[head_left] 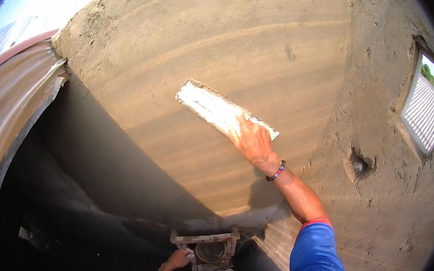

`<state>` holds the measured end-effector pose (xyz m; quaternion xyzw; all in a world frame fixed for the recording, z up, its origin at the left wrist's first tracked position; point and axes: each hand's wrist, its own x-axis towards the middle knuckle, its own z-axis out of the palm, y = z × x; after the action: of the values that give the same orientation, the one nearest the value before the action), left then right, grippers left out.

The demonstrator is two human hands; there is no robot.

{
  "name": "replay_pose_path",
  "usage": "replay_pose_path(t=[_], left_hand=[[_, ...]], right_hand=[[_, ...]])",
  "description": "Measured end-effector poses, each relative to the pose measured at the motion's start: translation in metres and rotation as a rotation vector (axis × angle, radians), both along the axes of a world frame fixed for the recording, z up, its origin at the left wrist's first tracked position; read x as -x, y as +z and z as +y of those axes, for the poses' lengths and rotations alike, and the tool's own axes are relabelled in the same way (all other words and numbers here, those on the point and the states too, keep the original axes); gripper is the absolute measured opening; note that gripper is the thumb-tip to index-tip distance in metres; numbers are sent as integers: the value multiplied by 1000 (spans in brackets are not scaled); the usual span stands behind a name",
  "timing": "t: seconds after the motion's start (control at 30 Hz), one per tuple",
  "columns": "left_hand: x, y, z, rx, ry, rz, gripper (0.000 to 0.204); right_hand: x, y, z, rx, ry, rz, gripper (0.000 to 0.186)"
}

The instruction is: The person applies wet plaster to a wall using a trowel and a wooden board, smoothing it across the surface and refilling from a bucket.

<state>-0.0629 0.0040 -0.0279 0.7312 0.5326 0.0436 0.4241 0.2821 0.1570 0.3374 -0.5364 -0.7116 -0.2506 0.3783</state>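
My right hand (252, 142) grips a long, pale, plaster-smeared float (202, 102), held flat against the tan plastered wall (210, 45); the float slants down to the right across the wall's middle. Low in the view, my left hand (179, 258) is closed on the side rail of a dusty ladder-like frame (206, 238). A dark round thing (210, 250), possibly a container, shows within the frame; its details are too shadowed to make out.
A curved corrugated sheet (3, 108) with a reddish edge borders the left, with sky above and deep shadow below. The rough right-hand wall has a window opening (426, 104) showing roofing and trees, and a broken hole (359, 163) below it.
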Motion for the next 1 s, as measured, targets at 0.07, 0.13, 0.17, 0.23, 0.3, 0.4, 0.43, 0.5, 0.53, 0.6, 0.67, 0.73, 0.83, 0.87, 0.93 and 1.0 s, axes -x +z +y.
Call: replay_pose_path(t=[0.07,0.13,0.17,0.23,0.3,0.4,0.43,0.5,0.53,0.6,0.67,0.73,0.83,0.87,0.93,1.0], left_hand=[[-16,13,8,-2,-5,-23,33],[-28,5,9,-165,-87,-106,34],[-31,4,6,-171,-77,-110,34],[-34,6,-2,-137,-53,-146,35],[-23,9,-17,-39,26,-159,35],[1,14,-44,114,145,-19,36],[5,12,-47,133,143,-29,36],[12,-2,-51,82,137,16,34],[16,-9,-51,76,129,7,33],[20,-27,-47,100,117,3,32],[22,-30,-46,89,114,-13,31],[23,-35,-49,84,136,-21,32],[15,-49,-37,28,88,-52,32],[11,-55,-33,5,67,-55,33],[-4,-63,-15,-26,18,-68,33],[-19,-62,-6,-11,-11,-45,33]], right_hand=[[27,-74,-16,168,51,-192,35],[23,-134,-20,414,141,-331,38],[18,-131,-22,408,148,-338,38],[4,-109,-32,495,212,-320,39],[-29,-17,-29,26,212,-79,40],[-85,160,-40,-308,8,257,33],[-120,208,-29,-406,-48,246,31],[-156,292,-33,-149,-200,369,35],[-144,293,-31,-130,-202,363,35],[-98,280,-15,-343,-107,253,30],[-72,217,11,-381,-74,118,34],[-29,139,20,-261,-8,-41,34],[13,8,9,-1,90,-191,38],[22,-36,3,128,-9,-319,41],[20,-123,-5,143,-22,-458,36],[6,-210,-10,275,85,-459,27]])
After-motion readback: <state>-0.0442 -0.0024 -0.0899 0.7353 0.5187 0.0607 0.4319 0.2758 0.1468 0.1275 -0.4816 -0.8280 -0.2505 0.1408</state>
